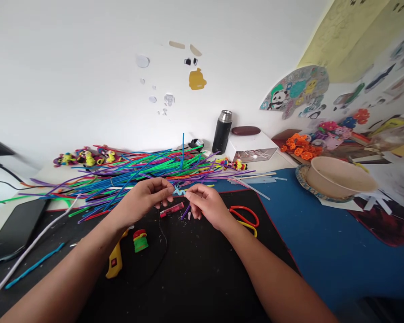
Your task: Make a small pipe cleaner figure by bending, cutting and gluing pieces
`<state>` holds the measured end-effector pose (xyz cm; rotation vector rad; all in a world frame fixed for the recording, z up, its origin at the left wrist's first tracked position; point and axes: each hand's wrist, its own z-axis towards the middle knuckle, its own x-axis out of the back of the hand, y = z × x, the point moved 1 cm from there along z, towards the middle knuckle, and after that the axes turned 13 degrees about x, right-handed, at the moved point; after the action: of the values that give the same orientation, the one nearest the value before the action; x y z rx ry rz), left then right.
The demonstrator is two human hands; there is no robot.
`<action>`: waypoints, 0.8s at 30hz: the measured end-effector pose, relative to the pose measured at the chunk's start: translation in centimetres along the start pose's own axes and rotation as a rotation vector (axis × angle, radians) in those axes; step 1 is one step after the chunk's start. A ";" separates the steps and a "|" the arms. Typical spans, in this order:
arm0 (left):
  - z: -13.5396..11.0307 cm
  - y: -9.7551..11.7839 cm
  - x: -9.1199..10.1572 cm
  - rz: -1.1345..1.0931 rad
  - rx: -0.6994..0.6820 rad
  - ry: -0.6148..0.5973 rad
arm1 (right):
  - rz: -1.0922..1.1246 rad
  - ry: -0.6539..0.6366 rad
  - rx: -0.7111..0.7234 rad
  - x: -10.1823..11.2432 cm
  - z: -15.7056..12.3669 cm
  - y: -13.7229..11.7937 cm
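A short, light blue piece of pipe cleaner [179, 191], bent in a zigzag, stretches between my two hands above the black mat. Its left end is pinched between the thumb and forefinger of my left hand [150, 196]. My right hand [209, 205] pinches the other end, fingers curled. Just below them lie a pink-red tube-like tool [172, 210] and a short purple pipe cleaner [185, 212]. Closer to me are a small green, yellow and red wound piece [140, 240] and a yellow glue gun [115, 261], partly hidden by my left forearm.
Many coloured pipe cleaners [144, 168] are heaped behind my hands. Red and yellow scissor handles [247, 217] show beside my right wrist. A black thermos [222, 133] and white box [252, 146] stand by the wall. A bowl [343, 179] is at right, a twisted blue pipe cleaner [35, 265] at left.
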<state>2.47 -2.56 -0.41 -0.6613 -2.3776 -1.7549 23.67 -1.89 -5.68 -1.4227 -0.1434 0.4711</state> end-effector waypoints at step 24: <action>-0.9 1.4 -0.8 -0.049 -0.028 0.075 | 0.114 0.040 -0.030 -0.4 0.0 0.1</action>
<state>3.63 -3.32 0.81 -0.5345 -2.3435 -1.8016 23.28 -2.06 -5.75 -1.4737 -0.0370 0.5361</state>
